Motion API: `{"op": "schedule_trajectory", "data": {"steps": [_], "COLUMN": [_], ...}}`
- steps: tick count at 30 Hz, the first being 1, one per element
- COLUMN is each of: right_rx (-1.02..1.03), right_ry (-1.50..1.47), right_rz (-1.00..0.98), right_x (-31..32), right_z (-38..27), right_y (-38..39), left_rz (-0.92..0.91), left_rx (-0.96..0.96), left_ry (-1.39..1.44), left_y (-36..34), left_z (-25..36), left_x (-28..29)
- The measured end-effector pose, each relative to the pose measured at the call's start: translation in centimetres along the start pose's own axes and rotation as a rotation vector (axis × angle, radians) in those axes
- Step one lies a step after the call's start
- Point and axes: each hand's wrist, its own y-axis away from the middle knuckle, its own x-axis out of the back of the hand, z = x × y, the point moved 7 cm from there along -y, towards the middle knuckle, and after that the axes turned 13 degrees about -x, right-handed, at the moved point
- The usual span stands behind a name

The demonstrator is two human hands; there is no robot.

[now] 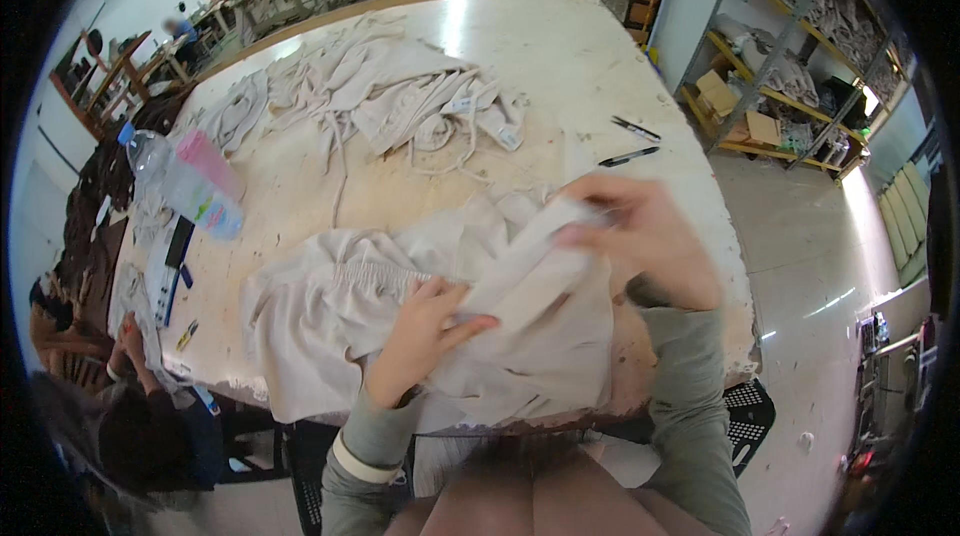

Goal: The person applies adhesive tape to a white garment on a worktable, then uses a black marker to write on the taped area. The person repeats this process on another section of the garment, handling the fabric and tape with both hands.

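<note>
A beige garment with a gathered elastic waist lies spread over the table's near edge. My left hand is on its middle, fingers and thumb around a fold of the cloth. Farther right, my right hand is closed on the garment's raised upper edge, its fingers smeared by motion. Between the two hands the cloth forms a slanting, lifted fold. Part of the garment under the hands is hidden.
More beige garments with drawstrings are heaped at the far side. Two pens lie at right. Bottles and a small yellow cutter are at left, where a co-worker's hands hold cloth. Shelves stand beyond.
</note>
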Motion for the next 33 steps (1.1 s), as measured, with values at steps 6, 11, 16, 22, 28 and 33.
{"op": "schedule_trajectory", "data": {"steps": [6, 11, 16, 22, 28, 33], "right_rx": [0.157, -0.104, -0.149, 0.027, -0.109, -0.113], "right_ry": [-0.281, 0.065, 0.997, 0.213, 0.139, 0.115], "right_rz": [0.956, 1.188, 1.144, -0.346, -0.487, -0.371], "right_x": [20.5, 31.2, 20.1, -9.3, -13.6, -12.5], "right_z": [1.9, 9.8, 6.7, 3.1, 3.6, 2.9], "right_y": [8.6, 10.4, 0.9, -2.1, -1.4, -1.0], "left_rz": [-0.103, 0.035, 0.401, 0.740, 0.453, 0.458], "left_rx": [-0.191, 0.239, 0.623, 0.665, 0.716, 0.116], "left_ry": [-0.476, -0.058, 0.714, 0.875, 0.088, -0.170], "left_y": [1.4, 6.8, 10.2, 10.9, 11.2, 7.4], "left_z": [-3.8, -4.1, -0.4, -0.5, -0.6, 5.9], "left_x": [3.3, 9.3, 5.0, 2.6, 5.2, 5.3]}}
